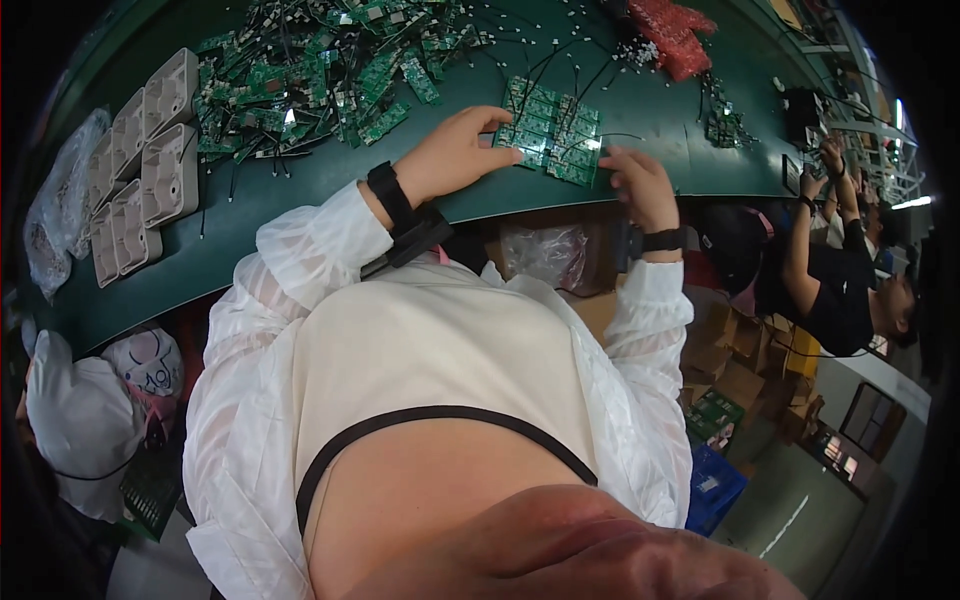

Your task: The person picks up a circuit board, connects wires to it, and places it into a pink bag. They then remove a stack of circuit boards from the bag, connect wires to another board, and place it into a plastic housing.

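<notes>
A block of green circuit boards lies on the green tabletop in front of me, with thin black wires running out of it. At its left edge is my left hand, thumb and forefinger spread apart, their tips touching the boards. My right hand is at the right edge of the block, fingers curled together by a black wire. Whatever is between those fingertips is too small to make out. Beyond my left hand spreads a big heap of loose circuit boards with black wires.
Grey moulded pulp trays and a clear plastic bag sit at the left. Small white parts, red bubble wrap and a smaller board pile lie at the far right. A co-worker works on the right. Cardboard boxes stand below.
</notes>
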A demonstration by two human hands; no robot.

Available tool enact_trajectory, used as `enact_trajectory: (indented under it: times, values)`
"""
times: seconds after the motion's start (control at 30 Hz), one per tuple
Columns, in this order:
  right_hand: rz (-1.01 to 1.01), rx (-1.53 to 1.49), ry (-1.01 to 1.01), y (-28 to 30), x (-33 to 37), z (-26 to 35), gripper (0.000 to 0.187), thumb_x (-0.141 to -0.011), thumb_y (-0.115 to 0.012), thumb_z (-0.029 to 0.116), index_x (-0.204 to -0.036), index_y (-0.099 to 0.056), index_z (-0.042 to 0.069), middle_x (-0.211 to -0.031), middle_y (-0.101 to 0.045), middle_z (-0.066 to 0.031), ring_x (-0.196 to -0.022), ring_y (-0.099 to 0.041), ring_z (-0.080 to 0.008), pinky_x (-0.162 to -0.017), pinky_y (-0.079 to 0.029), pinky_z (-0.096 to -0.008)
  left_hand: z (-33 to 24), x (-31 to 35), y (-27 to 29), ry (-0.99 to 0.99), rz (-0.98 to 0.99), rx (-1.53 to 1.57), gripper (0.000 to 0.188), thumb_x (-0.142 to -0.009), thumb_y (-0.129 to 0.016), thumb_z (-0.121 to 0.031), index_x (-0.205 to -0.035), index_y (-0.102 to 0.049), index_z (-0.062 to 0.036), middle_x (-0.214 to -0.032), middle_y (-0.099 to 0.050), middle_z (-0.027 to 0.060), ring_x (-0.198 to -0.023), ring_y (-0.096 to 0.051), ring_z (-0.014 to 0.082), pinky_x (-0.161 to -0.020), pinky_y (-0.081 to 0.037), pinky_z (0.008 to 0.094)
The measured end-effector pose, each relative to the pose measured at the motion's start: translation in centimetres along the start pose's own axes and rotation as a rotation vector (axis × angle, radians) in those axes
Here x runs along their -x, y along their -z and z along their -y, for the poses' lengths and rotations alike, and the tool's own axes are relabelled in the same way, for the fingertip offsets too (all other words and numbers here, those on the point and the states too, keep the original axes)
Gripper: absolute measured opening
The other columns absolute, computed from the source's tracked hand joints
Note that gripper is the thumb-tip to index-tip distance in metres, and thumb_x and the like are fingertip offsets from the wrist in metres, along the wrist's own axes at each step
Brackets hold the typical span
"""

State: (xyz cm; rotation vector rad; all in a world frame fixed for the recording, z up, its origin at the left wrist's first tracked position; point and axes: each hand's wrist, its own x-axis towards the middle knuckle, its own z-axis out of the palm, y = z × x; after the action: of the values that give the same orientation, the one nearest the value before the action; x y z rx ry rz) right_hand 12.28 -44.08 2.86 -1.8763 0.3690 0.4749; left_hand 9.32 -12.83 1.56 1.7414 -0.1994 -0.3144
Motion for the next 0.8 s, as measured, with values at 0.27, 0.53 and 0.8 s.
enact_trajectory:
  times: [0.27, 0.53, 0.8]
  values:
    - [0.111, -0.486, 0.077, 0.5, 0.0, 0.3, 0.014, -0.096, -0.068, 0.02, -0.107, -0.066, 0.012, -0.079, -0.057, 0.0081, -0.061, -0.05, -0.0037, -0.048, -0.035, -0.0199, 0.0, 1.2, 0.8, -0.052, 0.026, 0.506, 0.047, -0.089, -0.073, -0.012, -0.132, -0.057, -0.0023, -0.134, -0.057, 0.0109, -0.124, -0.055, 0.0204, -0.105, -0.045, 0.0339]
    - [0.278, -0.865, 0.159, 13.1, -16.3, 0.2, 0.02, -0.098, -0.065, 0.025, -0.107, -0.065, 0.007, -0.098, -0.069, -0.0051, -0.067, -0.061, -0.0167, -0.06, -0.053, -0.0266, -5.0, 10.4, 7.9, -0.239, -0.129, -0.024, 0.035, -0.091, -0.071, -0.016, -0.122, -0.062, -0.0046, -0.123, -0.063, 0.0079, -0.113, -0.061, 0.0222, -0.096, -0.049, 0.0353]
    - [0.03, -0.638, 0.016, 18.8, -25.2, -3.8, 0.02, -0.099, -0.063, 0.02, -0.111, -0.06, 0.004, -0.1, -0.066, -0.0071, -0.081, -0.062, -0.0193, -0.071, -0.054, -0.0323, 0.3, 22.0, 20.5, -0.151, -0.958, -1.153, 0.042, -0.078, -0.079, -0.028, -0.111, -0.066, -0.0059, -0.114, -0.064, 0.0108, -0.107, -0.06, 0.0329, -0.09, -0.047, 0.043]
